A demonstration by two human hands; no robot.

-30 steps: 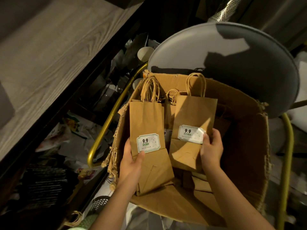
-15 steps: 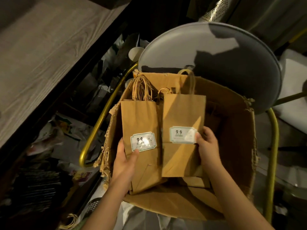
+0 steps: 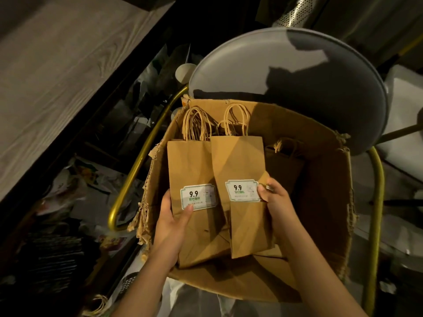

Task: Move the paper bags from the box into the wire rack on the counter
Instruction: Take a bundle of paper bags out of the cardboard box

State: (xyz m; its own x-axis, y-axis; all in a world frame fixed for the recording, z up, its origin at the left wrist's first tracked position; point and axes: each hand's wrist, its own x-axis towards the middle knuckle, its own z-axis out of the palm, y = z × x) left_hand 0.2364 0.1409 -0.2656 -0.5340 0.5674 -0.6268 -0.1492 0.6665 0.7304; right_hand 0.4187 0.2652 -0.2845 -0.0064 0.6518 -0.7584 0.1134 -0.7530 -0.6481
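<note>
An open cardboard box [image 3: 320, 179] with torn edges sits on a chair below me. My left hand [image 3: 171, 227] grips a stack of flat brown paper bags [image 3: 190, 170] with twisted handles and a white "9.9" label, thumb on the label. My right hand [image 3: 277, 202] grips a second stack of paper bags [image 3: 240, 161] by its right edge, thumb on its label. Both stacks are held side by side over the box, the right one overlapping the left. Another paper bag [image 3: 283, 163] lies in shadow deeper in the box. The wire rack is not in view.
The chair has a round grey backrest [image 3: 263, 72] and a gold metal frame [image 3: 137, 161]. A wood-grain counter [image 3: 57, 76] runs along the left. Under it lie cluttered papers and packages [image 3: 87, 188]. A loose twisted handle [image 3: 96, 305] lies at the bottom left.
The right-hand stack has moved left against the left-hand stack, and both have come up slightly from the box. The dark bag deeper in the box is now uncovered.
</note>
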